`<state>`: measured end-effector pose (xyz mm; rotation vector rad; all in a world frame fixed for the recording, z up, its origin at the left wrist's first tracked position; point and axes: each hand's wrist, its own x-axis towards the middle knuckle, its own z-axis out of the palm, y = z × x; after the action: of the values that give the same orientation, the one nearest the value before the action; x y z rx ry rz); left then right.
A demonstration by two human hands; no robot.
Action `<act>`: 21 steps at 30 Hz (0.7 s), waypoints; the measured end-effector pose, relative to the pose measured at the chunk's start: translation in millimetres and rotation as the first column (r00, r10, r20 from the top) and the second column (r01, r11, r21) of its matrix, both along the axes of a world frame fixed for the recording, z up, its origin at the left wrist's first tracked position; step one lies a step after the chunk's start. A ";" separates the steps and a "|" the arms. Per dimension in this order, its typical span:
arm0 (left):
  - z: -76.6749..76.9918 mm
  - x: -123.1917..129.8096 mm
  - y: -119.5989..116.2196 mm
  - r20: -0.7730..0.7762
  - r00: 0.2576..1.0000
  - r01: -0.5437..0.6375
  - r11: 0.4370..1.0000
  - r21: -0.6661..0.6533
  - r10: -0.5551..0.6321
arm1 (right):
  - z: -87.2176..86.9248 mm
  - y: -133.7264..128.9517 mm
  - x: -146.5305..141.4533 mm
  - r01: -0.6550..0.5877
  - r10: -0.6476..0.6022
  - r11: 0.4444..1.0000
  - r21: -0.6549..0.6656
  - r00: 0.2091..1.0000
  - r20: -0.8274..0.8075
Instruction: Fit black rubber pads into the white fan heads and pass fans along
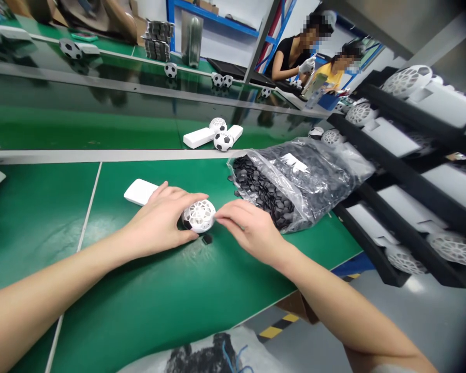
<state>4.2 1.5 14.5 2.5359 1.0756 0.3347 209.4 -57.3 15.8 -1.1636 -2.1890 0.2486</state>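
My left hand (163, 220) is wrapped round a white openwork ball (200, 215) with a black patch on its lower left side. The ball joins or lies by a white handle-like piece (140, 191), partly hidden behind that hand. At the ball's right side my right hand (250, 228) has its thumb and fingers pinched together; what they hold, if anything, is too small to name. A small black piece (207, 239) lies on the green table just below the ball. Right of the hands, an open clear plastic bag (314, 176) spills black pieces (264, 191).
Two football-patterned balls with white pieces (223, 140) lie on the green conveyor (140, 127) beyond a pale rail (62, 156). A black rack (392, 217) with white parts stands at the right. Two people sit farther back, one wearing a white glove.
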 end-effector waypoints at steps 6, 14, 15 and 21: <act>-2.3 -4.5 9.9 0.004 1.000 0.020 1.000 -0.013 -0.020 | -6.3 -11.4 3.0 -0.075 0.081 0.990 -0.117 0.996 0.048; -1.6 -6.2 9.8 0.026 0.999 0.044 0.999 -0.007 -0.044 | -27.2 -12.1 -16.5 -0.143 0.102 0.989 0.038 0.846 0.524; -1.4 -6.7 9.7 0.030 0.998 0.050 0.999 -0.001 -0.050 | -27.5 -10.7 -16.3 -0.123 0.083 0.992 0.037 0.838 0.540; 0.8 -12.7 11.1 0.031 0.990 0.136 0.991 -0.012 -0.136 | -16.6 -6.9 -1.0 -0.045 0.068 0.989 -0.141 0.984 0.162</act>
<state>-8.5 12.6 15.3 2.5666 0.8850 0.3254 208.4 -64.1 -0.8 -1.2371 -2.3852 0.3418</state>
